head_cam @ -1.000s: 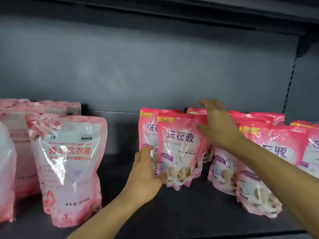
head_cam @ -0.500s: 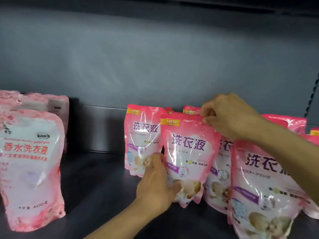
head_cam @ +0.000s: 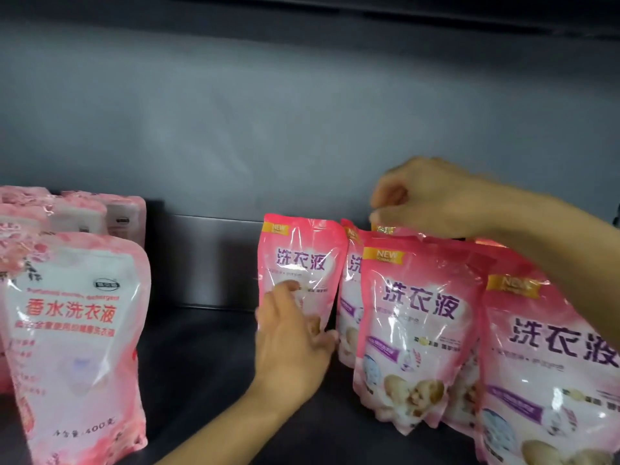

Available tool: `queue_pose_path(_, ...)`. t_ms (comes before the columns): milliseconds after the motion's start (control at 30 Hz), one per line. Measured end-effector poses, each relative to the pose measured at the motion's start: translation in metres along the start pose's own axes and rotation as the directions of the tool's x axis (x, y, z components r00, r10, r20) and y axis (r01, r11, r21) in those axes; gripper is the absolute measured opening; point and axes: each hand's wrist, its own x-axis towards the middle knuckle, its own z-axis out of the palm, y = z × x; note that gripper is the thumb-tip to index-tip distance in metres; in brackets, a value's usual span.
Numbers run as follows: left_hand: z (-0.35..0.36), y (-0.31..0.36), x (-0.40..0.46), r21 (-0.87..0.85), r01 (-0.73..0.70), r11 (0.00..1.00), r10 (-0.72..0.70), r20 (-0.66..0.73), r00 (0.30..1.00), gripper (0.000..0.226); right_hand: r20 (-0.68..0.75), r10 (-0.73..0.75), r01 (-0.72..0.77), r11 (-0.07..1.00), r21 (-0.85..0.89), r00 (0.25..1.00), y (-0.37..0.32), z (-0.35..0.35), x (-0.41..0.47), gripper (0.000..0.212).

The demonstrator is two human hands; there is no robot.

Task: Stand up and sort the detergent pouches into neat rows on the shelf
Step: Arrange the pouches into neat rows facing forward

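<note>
Several pink detergent pouches with purple lettering stand on the dark shelf point(head_cam: 201, 364). My left hand point(head_cam: 292, 344) lies with its fingers spread flat on the lower front of the leftmost pouch point(head_cam: 302, 260), thumb at that pouch's bottom right corner. My right hand point(head_cam: 436, 199), blurred, pinches the top edge of a rear pouch point(head_cam: 384, 229) that is mostly hidden behind the others. A front pouch point(head_cam: 412, 330) stands upright just right of my left hand. Another one point(head_cam: 557, 370) stands close at the right edge.
A paler pink pouch point(head_cam: 77, 330) with red lettering stands at front left, with more of that kind point(head_cam: 114, 213) stacked behind it. A bare strip of shelf separates the two groups. The grey back wall point(head_cam: 268, 129) rises behind, and an upper shelf hangs overhead.
My left hand left the front pouch's lower edge and went left onto the leftmost pouch. My right hand let go of the front pouch's top and took a rear pouch's top.
</note>
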Motion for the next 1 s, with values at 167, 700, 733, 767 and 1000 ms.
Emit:
queue_pose_path(167, -0.005, -0.024, 0.027, 0.071, 0.304, 0.950, -0.293, -0.133, 0.947, 0.108, 0.260, -0.067, 0.112, 0.981, -0.161, 0.963, -0.034, 0.037, 0.074, 0.039)
queue_pose_path(700, 0.026, -0.074, 0.071, 0.305, 0.408, 0.860, -0.388, -0.127, 0.913, 0.115, 0.274, -0.145, 0.186, 0.974, -0.127, 0.951, -0.041, 0.082, 0.161, 0.012)
queue_pose_path(733, 0.026, -0.078, 0.075, 0.304, 0.420, 0.855, -0.398, -0.135, 0.908, 0.114, 0.282, -0.141, 0.188, 0.971, -0.147, 0.949, -0.043, 0.085, 0.166, 0.020)
queue_pose_path(767, 0.025, -0.081, 0.078, 0.298, 0.426, 0.854, -0.406, -0.130, 0.905, 0.115, 0.291, -0.137, 0.193, 0.966, -0.174, 0.947, -0.044, 0.088, 0.169, 0.024)
queue_pose_path(1000, 0.027, -0.088, 0.087, 0.254, 0.397, 0.882, -0.400, -0.044, 0.916, 0.122, 0.291, -0.113, 0.191, 0.948, -0.253, 0.950, -0.041, 0.092, 0.183, 0.026)
